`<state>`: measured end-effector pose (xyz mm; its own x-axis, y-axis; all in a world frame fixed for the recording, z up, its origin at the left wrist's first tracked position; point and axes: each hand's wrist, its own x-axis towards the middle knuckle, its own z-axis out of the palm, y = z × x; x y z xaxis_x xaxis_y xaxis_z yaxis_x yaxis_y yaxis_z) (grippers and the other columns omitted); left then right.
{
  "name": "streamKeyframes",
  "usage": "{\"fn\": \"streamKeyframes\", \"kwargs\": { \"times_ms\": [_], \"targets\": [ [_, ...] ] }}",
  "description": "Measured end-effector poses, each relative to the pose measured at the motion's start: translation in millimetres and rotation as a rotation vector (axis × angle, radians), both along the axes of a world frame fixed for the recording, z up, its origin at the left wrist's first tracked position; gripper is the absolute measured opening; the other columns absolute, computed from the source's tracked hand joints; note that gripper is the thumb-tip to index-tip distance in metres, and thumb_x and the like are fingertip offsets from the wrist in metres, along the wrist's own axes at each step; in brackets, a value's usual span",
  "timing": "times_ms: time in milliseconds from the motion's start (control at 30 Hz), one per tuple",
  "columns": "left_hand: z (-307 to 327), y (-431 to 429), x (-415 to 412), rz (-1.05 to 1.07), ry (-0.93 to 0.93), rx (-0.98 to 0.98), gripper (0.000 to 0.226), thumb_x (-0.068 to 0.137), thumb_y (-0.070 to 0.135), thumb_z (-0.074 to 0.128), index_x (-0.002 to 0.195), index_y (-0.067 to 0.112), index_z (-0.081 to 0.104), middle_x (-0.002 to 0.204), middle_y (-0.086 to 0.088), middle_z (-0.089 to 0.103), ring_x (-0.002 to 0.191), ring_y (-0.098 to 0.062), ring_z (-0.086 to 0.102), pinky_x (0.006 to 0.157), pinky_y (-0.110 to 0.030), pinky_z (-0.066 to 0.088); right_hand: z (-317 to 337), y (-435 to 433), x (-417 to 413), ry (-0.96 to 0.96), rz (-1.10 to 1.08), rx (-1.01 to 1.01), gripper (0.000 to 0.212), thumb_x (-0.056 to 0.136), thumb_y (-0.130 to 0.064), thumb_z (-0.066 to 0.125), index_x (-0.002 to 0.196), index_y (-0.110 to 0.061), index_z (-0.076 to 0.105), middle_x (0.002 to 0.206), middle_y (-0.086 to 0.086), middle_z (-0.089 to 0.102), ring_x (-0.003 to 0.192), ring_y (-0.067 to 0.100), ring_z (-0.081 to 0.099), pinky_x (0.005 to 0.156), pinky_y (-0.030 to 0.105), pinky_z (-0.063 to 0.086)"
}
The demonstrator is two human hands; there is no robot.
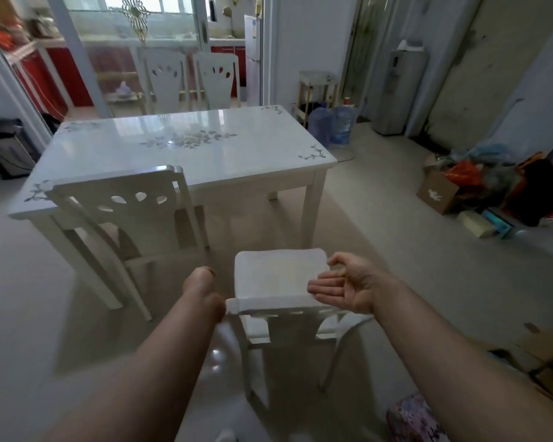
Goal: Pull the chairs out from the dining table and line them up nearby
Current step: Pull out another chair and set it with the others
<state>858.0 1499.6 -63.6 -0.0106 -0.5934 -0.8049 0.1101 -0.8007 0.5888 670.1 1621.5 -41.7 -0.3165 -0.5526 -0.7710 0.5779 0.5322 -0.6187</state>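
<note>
Currently the near chair (280, 275) is out on open floor, well apart from the near edge of the dining table (268, 173), its back toward the camera. Left hand (203, 291) sits against the left end of its top rail (268, 306). The fingers are hidden behind the hand, so can't tell if they grip. Right hand (339, 290) is over the rail's right end, palm up, fingers loosely straight, thumb raised, holding nothing; contact unclear. Second chair (118, 199) stands at the table's near-left edge, back close to the rim.

Wide free floor (380, 218) right of the table runs to a clutter pile (492, 183) and a cardboard box (436, 194) by the right wall. Floor is pale glossy tile. Tabletop is white gloss with floral print at centre and corners. Red kitchen cabinets (74, 81) sit back-left.

Count:
- Chairs: four. One out, one near-left, two far chairs (165, 74) on the table's far side.
- Water jugs (342, 126): two, past the far-right corner.
- Table: one.
</note>
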Motion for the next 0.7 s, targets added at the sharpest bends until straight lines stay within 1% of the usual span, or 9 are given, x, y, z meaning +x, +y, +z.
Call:
{"fn": "streamKeyframes", "kwargs": {
  "times_ms": [67, 100, 133, 200, 233, 400, 500, 567, 700],
  "targets": [
    [2.3, -8.0, 13.7, 0.029, 0.05, -0.006, 0.049, 0.092, 0.021, 0.043, 0.139, 0.011, 0.041, 0.142, -0.01, 0.045, 0.126, -0.027, 0.046, 0.102, -0.042, 0.031, 6.9, -17.2, 10.7, 0.011, 0.002, -0.038, 0.045, 0.095, -0.016, 0.04, 0.129, 0.012, 0.045, 0.125, 0.03, 0.058, 0.114, 0.038, 0.059, 0.094, 0.042, 0.05],
    [1.7, -13.7, 20.2, 0.041, 0.075, -0.01, 0.049, 0.091, 0.022, 0.042, 0.139, 0.012, 0.041, 0.138, -0.009, 0.049, 0.123, -0.025, 0.049, 0.096, -0.04, 0.032, 9.1, -25.4, 16.4, 0.015, 0.011, -0.047, 0.046, 0.095, -0.016, 0.04, 0.13, 0.013, 0.044, 0.126, 0.03, 0.057, 0.117, 0.037, 0.058, 0.098, 0.043, 0.048],
    [2.0, -19.0, 26.4, 0.055, 0.108, -0.011, 0.049, 0.092, 0.022, 0.04, 0.14, 0.012, 0.041, 0.139, -0.009, 0.049, 0.125, -0.025, 0.049, 0.096, -0.04, 0.033, 9.7, -32.9, 21.2, 0.016, 0.013, -0.051, 0.046, 0.095, -0.017, 0.041, 0.13, 0.013, 0.044, 0.126, 0.03, 0.058, 0.117, 0.037, 0.059, 0.1, 0.043, 0.048],
    [5.4, -30.9, 41.7, 0.101, 0.165, -0.021, 0.048, 0.095, 0.02, 0.035, 0.142, 0.009, 0.039, 0.144, -0.01, 0.047, 0.132, -0.026, 0.045, 0.107, -0.043, 0.03, 9.0, -50.7, 32.1, 0.016, 0.022, -0.052, 0.046, 0.095, -0.017, 0.042, 0.132, 0.011, 0.046, 0.125, 0.029, 0.059, 0.114, 0.037, 0.06, 0.099, 0.044, 0.049],
    [8.2, -36.0, 48.7, 0.132, 0.195, -0.032, 0.048, 0.097, 0.019, 0.032, 0.143, 0.007, 0.038, 0.144, -0.01, 0.047, 0.133, -0.026, 0.045, 0.11, -0.044, 0.029, 9.3, -59.0, 37.7, 0.016, 0.023, -0.052, 0.046, 0.096, -0.017, 0.042, 0.132, 0.01, 0.046, 0.125, 0.029, 0.059, 0.114, 0.037, 0.06, 0.099, 0.044, 0.049],
    [17.4, -70.1, 90.2, 0.269, 0.266, -0.065, 0.046, 0.098, 0.017, 0.03, 0.141, 0.006, 0.04, 0.141, -0.008, 0.051, 0.13, -0.023, 0.049, 0.108, -0.041, 0.034, 10.5, -110.6, 67.1, 0.004, 0.057, -0.05, 0.044, 0.097, -0.017, 0.041, 0.132, 0.01, 0.045, 0.129, 0.029, 0.057, 0.119, 0.037, 0.057, 0.104, 0.043, 0.045],
    [18.8, -99.7, 118.0, 0.332, 0.3, -0.069, 0.045, 0.097, 0.016, 0.03, 0.14, 0.006, 0.04, 0.141, -0.009, 0.051, 0.13, -0.024, 0.049, 0.108, -0.042, 0.035, 11.7, -152.1, 89.0, -0.007, 0.087, -0.042, 0.047, 0.097, -0.016, 0.04, 0.136, 0.01, 0.041, 0.133, 0.028, 0.054, 0.124, 0.036, 0.053, 0.108, 0.044, 0.041],
    [20.1, -118.6, 133.0, 0.361, 0.322, -0.071, 0.047, 0.097, 0.015, 0.03, 0.142, 0.004, 0.038, 0.142, -0.01, 0.05, 0.131, -0.024, 0.048, 0.109, -0.042, 0.034, 12.5, -177.8, 102.4, -0.014, 0.106, -0.039, 0.048, 0.097, -0.016, 0.039, 0.137, 0.011, 0.04, 0.137, 0.027, 0.051, 0.126, 0.036, 0.052, 0.109, 0.044, 0.039],
    [22.9, -172.3, 165.6, 0.384, 0.366, -0.074, 0.048, 0.097, 0.016, 0.03, 0.143, 0.001, 0.034, 0.145, -0.013, 0.046, 0.133, -0.026, 0.045, 0.112, -0.043, 0.033, 11.9, -242.2, 132.9, -0.021, 0.133, -0.038, 0.051, 0.097, -0.015, 0.041, 0.141, 0.01, 0.035, 0.136, 0.028, 0.05, 0.127, 0.037, 0.051, 0.108, 0.044, 0.04]
  ]
}}
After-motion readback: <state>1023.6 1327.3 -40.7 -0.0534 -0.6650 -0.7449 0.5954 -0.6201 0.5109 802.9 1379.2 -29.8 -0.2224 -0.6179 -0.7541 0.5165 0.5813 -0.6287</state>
